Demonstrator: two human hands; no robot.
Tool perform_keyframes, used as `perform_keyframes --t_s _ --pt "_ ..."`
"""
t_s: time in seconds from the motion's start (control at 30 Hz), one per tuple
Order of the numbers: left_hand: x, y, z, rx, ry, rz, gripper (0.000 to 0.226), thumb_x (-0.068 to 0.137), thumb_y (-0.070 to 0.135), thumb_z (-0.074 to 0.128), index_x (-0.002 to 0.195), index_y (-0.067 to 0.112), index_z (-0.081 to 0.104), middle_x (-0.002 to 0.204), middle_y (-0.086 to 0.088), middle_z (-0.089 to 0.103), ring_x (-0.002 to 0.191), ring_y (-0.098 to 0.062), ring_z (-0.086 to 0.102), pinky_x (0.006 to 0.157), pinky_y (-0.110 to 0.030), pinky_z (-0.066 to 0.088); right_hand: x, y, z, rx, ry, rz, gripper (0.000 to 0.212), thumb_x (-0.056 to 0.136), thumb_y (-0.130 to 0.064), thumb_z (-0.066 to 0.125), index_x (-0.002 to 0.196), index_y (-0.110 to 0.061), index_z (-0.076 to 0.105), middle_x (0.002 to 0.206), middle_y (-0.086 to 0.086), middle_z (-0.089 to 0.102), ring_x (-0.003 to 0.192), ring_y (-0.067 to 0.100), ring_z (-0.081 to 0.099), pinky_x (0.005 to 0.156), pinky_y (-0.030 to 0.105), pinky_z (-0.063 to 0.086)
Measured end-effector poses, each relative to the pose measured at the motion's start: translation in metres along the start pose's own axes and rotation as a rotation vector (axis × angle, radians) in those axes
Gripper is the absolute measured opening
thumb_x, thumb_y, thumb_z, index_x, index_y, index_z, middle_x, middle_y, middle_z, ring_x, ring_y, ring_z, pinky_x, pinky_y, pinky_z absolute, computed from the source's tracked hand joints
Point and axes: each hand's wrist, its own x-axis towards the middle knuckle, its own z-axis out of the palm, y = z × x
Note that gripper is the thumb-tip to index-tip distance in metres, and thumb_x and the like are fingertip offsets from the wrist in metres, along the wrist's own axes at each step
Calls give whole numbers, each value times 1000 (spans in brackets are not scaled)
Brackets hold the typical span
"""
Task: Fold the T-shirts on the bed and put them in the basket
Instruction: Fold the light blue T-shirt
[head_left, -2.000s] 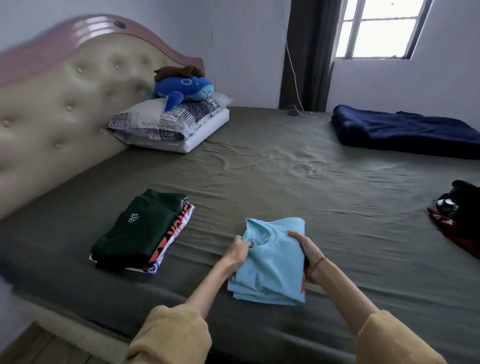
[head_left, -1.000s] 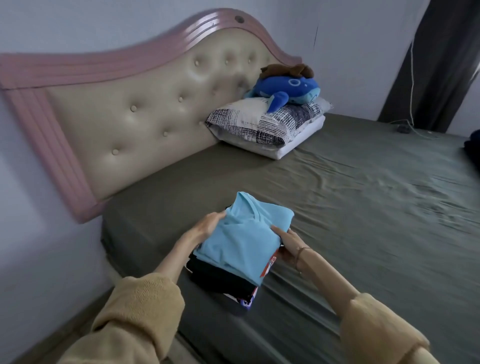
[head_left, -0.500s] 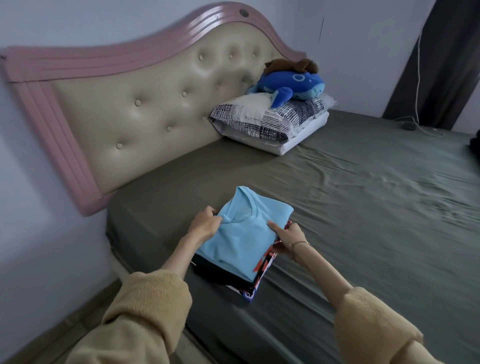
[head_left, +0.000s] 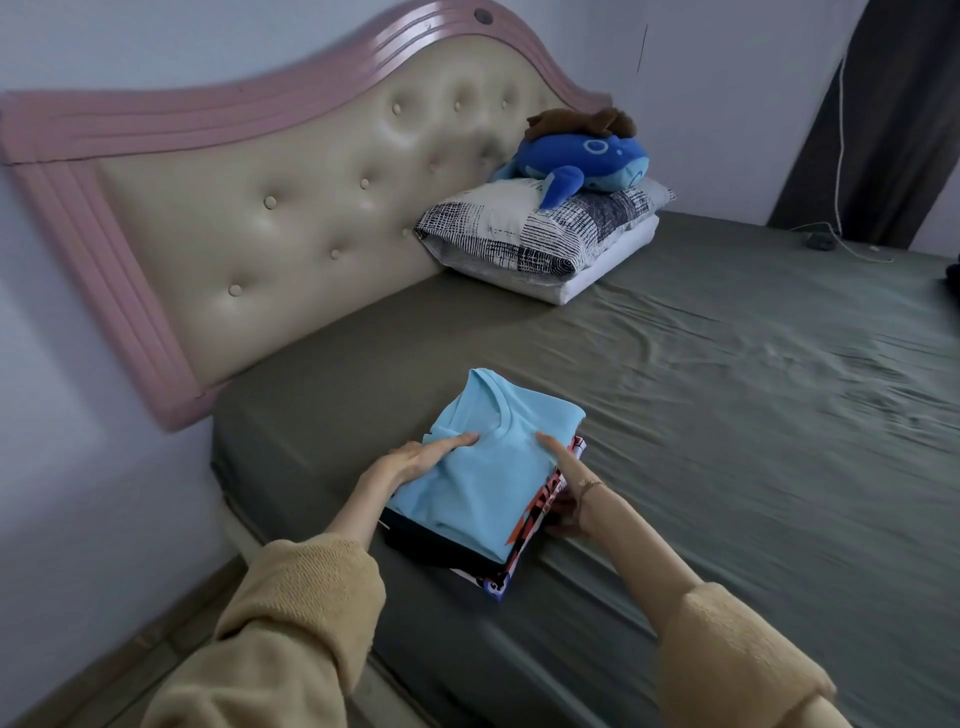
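The folded light-blue T-shirt (head_left: 493, 467), held between both hands over bare sheet two seconds ago, has been carried across and set on top of the stack of folded shirts (head_left: 488, 556) near the bed's (head_left: 727, 415) corner by the headboard. The left hand (head_left: 421, 460) is laid flat on it with straight fingers, nothing being gripped. The right hand (head_left: 563, 480) is likewise extended, its forefinger pressed on the cloth; no basket is seen, so the transfer is judged still outstanding.
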Motion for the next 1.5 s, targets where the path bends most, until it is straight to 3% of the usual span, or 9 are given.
perform_keyframes --t_s 0.17,0.43,0.6,0.77,0.9,1.0,1.1,1.2,1.5 --pt "11 3 -11 26 -150 1 109 49 86 63 134 20 48 130 -5 56 116 -25 54 106 -42 38 29 -10 8 173 -12 7 87 55 -54 80 128 -25 42 110 10 64 83 26 65 59 33 50" --pt "8 -1 -28 -30 -278 -85 96 49 85 66 118 19 63 109 -4 71 105 -22 65 104 -41 42 61 -30 4 -13 307 31 123 39 -62 80 138 -6 33 134 11 45 121 32 48 101 46 42" --pt "-15 -18 -15 -333 69 -217 116 31 86 67 119 11 61 110 -7 68 97 -23 66 92 -37 51 53 -54 -6 -453 391 -78 104 68 -51 76 142 -2 23 147 17 29 136 34 28 111 46 25" --pt "-46 -12 4 -569 349 -437 115 56 77 68 140 4 40 139 -14 48 124 -29 50 96 -34 43 60 -86 -1 -821 98 -132 71 74 -64 62 123 -12 54 124 8 57 122 31 48 113 53 19" --pt "-55 2 13 -737 310 -404 144 28 90 61 147 13 33 148 -10 38 134 -27 40 105 -34 35 57 -103 10 -1004 -47 -106 91 72 -74 55 137 -12 41 139 12 47 128 33 44 112 50 24" --pt "-66 7 12 -814 224 -413 100 65 52 80 142 7 37 139 -8 47 125 -25 48 95 -32 40 59 -110 17 -1023 -167 -24 103 67 -77 58 141 -9 37 144 12 41 129 32 43 109 44 32" --pt "-71 -10 14 -745 96 -418 62 72 29 80 125 19 50 106 3 59 96 -16 54 80 -28 44 59 -108 17 -1146 -169 5 111 62 -85 51 143 -11 35 149 13 32 135 33 33 112 47 26" --pt "-63 -17 9 -773 93 -445 71 65 29 85 127 14 54 113 -2 63 104 -20 58 93 -35 47 72 -109 19 -1156 -188 7 109 66 -83 49 144 -9 32 149 13 30 135 32 32 110 45 25" --pt "-59 -11 -5 -970 -81 -348 43 80 18 73 120 20 56 101 -1 69 87 -15 66 59 -24 54 85 -119 23 -1105 -280 45 95 64 -80 54 123 -7 55 124 11 58 113 29 55 107 45 34"
